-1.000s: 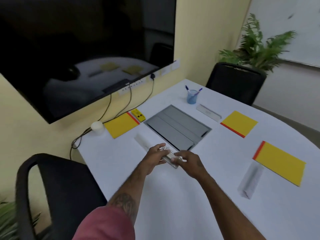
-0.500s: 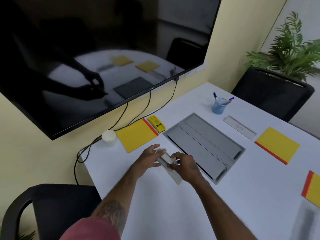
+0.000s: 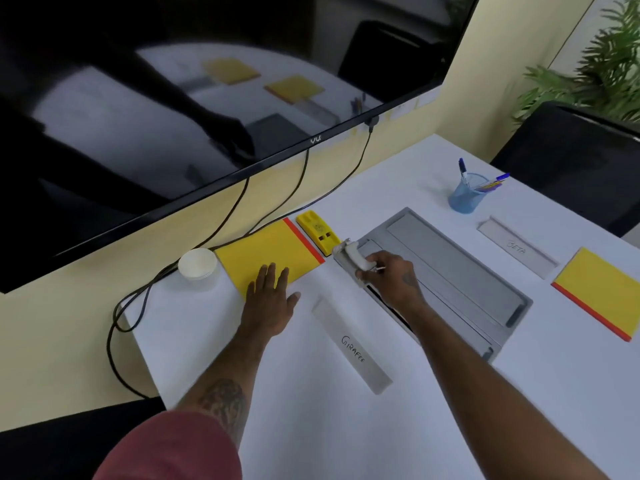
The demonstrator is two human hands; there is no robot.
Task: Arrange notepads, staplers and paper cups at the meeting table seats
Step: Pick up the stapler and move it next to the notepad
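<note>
My right hand [image 3: 391, 275] grips a grey-white stapler [image 3: 350, 255] at the near left corner of the grey tray [image 3: 460, 265]. A yellow notepad with a red edge [image 3: 273, 251] lies to the left, and my left hand [image 3: 270, 296] rests flat with straight fingers on its near edge. A yellow stapler [image 3: 318, 232] lies just beyond the notepad's red edge. A white paper cup [image 3: 198, 266] stands left of the notepad. A second yellow notepad [image 3: 602, 289] lies at the right.
A "Giraffe" name card [image 3: 351, 349] lies near me on the white table [image 3: 346, 427], a "Beta" card [image 3: 517, 245] farther right. A blue pen cup [image 3: 465, 194] stands behind the tray. Black cables [image 3: 145, 289], a wall screen [image 3: 194, 98], black chairs [image 3: 571, 161] and a plant [image 3: 595, 71] surround the table.
My left hand let go of the grey-white stapler and moved left onto the yellow notepad. My right hand carried the stapler away from me toward the tray's corner. The view shifted left.
</note>
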